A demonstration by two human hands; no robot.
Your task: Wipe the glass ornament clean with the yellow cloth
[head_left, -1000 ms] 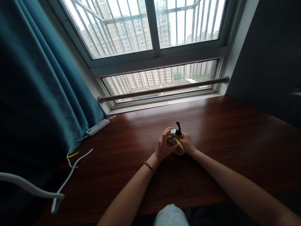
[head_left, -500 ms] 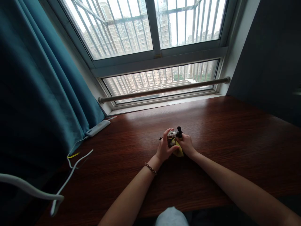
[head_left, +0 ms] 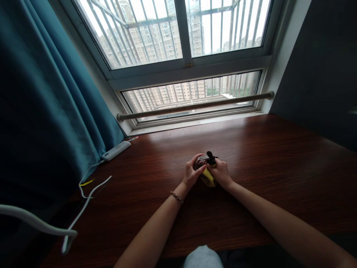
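Near the middle of the wooden desk, both my hands meet around a small dark, shiny rounded object (head_left: 200,161) with light streaks on it; its kind I cannot make out. My left hand (head_left: 192,172) curves round its left side, thumb toward me. My right hand (head_left: 221,173) is closed at its right, by a black knob-like piece (head_left: 211,158) that sticks up between the hands. Below the fingers hangs a soft yellow piece, perhaps a cloth (head_left: 208,179). The fingers hide much of all this.
A white power strip (head_left: 116,150) lies at the desk's (head_left: 267,156) back left. White cables (head_left: 80,219) and a yellow tie (head_left: 87,182) are at the left, beside a blue curtain (head_left: 64,93). A rail (head_left: 195,107) crosses the window behind.
The left hand has shifted slightly left, with the dark object turning a little between the hands. The black piece now tilts more to the left, and more of the yellow piece shows.
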